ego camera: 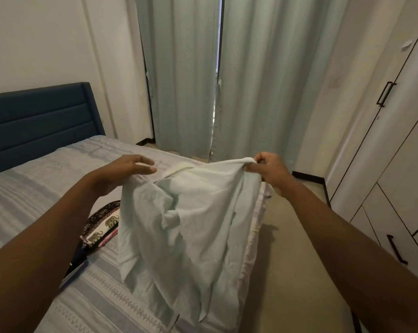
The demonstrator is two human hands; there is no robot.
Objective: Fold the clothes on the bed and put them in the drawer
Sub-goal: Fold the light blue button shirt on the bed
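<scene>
Pale mint-green cotton shirt [191,224] is held up in the air over the foot corner of the bed with the grey-blue striped sheet [35,193], its lower folds hanging crumpled down to the mattress edge. My right hand [268,168] pinches a bunched bit of the top hem, fingers curled tight. My left hand [123,171] lies at the opposite top corner, fingers stretched nearly straight; cannot tell whether it grips the cloth underneath. A dark elephant-print cloth [102,224] lies on the sheet, partly hidden behind the shirt.
</scene>
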